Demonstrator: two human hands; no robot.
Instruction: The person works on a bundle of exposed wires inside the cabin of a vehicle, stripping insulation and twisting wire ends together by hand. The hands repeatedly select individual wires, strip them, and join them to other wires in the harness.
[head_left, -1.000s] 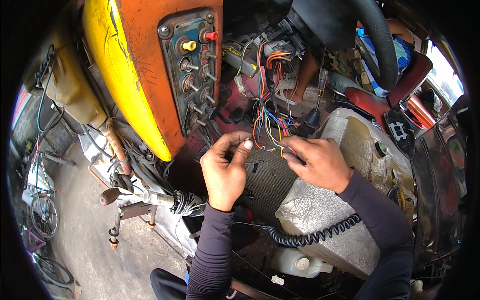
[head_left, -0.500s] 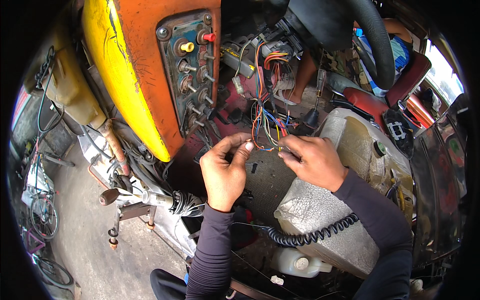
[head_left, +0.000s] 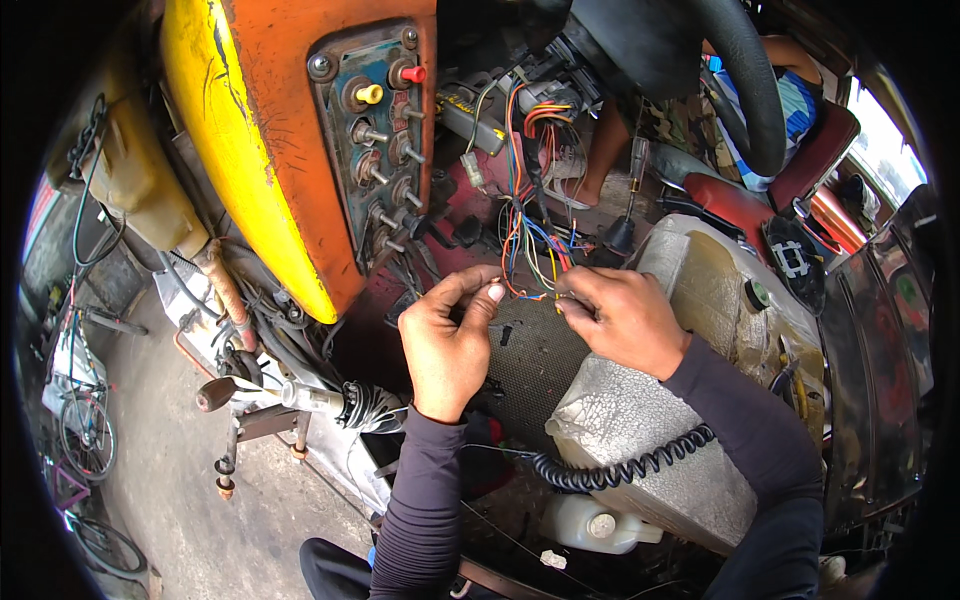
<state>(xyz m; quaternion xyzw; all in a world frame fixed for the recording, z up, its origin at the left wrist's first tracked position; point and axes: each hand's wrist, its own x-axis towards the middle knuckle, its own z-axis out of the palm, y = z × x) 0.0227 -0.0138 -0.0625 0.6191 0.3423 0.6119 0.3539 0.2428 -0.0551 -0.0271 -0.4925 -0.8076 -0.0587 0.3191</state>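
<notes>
A bundle of loose coloured wires (head_left: 530, 225) hangs down from below the steering column. At its lower ends, my right hand (head_left: 625, 318) is closed, with thumb and forefinger pinched on a thin wire beside a yellow one. My left hand (head_left: 448, 335) is closed too, thumb pressed against forefinger just left of the orange and blue wire ends. What sits between those left fingertips is too small to make out. A white plug connector (head_left: 472, 170) dangles on its own lead, left of the bundle.
An orange and yellow panel (head_left: 290, 130) with switches stands at the left. The steering wheel (head_left: 752, 90) is above right, with a person's leg (head_left: 603, 165) behind. Right of my hands is a silver-covered box (head_left: 640, 430), crossed by a coiled black cable (head_left: 620, 470). A white jug (head_left: 600, 525) lies below.
Both hands stay pinched in nearly the same place, the right lowering very slightly. The whole view has shifted a little to the left.
</notes>
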